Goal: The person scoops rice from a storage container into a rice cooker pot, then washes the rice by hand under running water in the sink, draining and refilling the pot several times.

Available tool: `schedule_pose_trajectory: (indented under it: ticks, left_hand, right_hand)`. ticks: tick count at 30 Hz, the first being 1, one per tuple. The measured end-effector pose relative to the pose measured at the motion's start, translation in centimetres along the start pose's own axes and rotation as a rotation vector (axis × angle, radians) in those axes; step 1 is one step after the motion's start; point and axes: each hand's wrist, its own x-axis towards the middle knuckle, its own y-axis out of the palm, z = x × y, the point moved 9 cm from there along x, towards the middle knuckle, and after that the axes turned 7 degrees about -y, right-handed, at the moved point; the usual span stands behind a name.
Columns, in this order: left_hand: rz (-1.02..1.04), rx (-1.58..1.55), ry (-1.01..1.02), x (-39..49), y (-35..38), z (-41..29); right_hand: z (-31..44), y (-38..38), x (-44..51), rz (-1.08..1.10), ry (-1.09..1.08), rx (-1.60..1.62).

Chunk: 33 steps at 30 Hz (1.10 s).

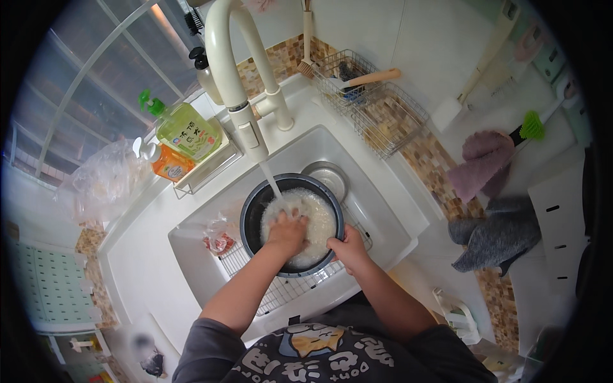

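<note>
A dark round pot with cloudy, foamy water in it stands over a wire rack in the white sink. From the cream faucet a stream of water runs into the pot. My left hand is inside the pot, its fingers spread and partly under the cloudy water; whether it touches anything below the surface is hidden. The rim at the pot's right side is gripped by my right hand, thumb over the edge.
Behind the pot a round metal pan rests in the sink, and a plastic bag of red food lies left. Soap bottles stand on the back left ledge. Wire baskets are at the back right, beside hanging cloths.
</note>
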Motion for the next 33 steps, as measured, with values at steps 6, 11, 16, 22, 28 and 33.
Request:
schedule_pose_trajectory:
  ticks: [6, 11, 16, 22, 28, 33]
  left_hand:
    - [0.48, -0.344, 0.156, -0.4, 4.9, -2.8]
    - [0.015, -0.197, -0.028, 1.3, 2.3, 0.7]
    - [0.487, -0.32, 0.078, 0.0, 6.3, -1.1]
    - [0.115, -0.106, 0.141, 0.7, 2.0, -1.0]
    - [0.43, -0.423, 0.292, -0.7, 3.9, -2.8]
    - [0.109, -0.273, -0.069, 0.1, 3.7, -0.4]
  right_hand:
    - [-0.5, 0.4, -0.4, 0.028, 0.013, -0.068]
    - [-0.6, -0.2, -0.5, 0.025, 0.025, -0.065]
    - [-0.6, -0.5, -0.3, 0.009, 0.013, -0.113]
    - [-1.1, -0.8, -0.4, 0.013, 0.032, -0.072]
    - [-0.6, -1.5, -0.1, -0.006, 0.007, -0.063]
    - [-0.5, -1.8, -0.1, -0.012, 0.006, -0.069]
